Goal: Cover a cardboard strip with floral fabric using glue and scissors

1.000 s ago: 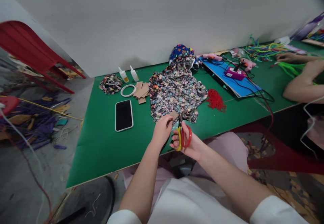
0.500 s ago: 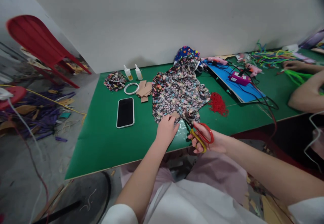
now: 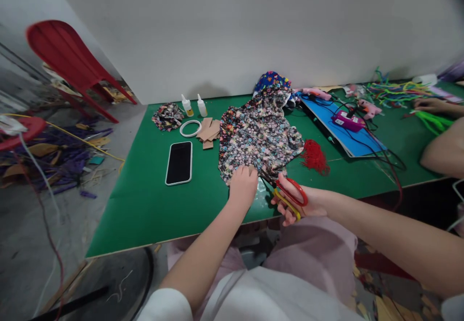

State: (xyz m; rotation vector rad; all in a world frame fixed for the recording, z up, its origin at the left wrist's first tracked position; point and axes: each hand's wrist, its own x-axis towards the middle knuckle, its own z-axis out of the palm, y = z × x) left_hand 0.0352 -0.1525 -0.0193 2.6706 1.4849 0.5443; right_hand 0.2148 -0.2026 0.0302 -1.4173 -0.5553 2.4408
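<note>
The left hand point(image 3: 243, 186) bends its fingers narrowly at the near edge of the floral cloth point(image 3: 257, 135), whatever it grips too covered to tell, while just to its right the scissors point(image 3: 274, 184) slant, blades toward those fingertips, handles held in the right hand point(image 3: 312, 204).

The red-and-yellow-handled scissors point(image 3: 277, 184) are held in the right hand point(image 3: 309, 206), blades pointed toward the left hand point(image 3: 244, 184). The floral cloth point(image 3: 259, 137) is spread, crumpled, on the worktop point(image 3: 199, 205) beyond the left hand.
</note>
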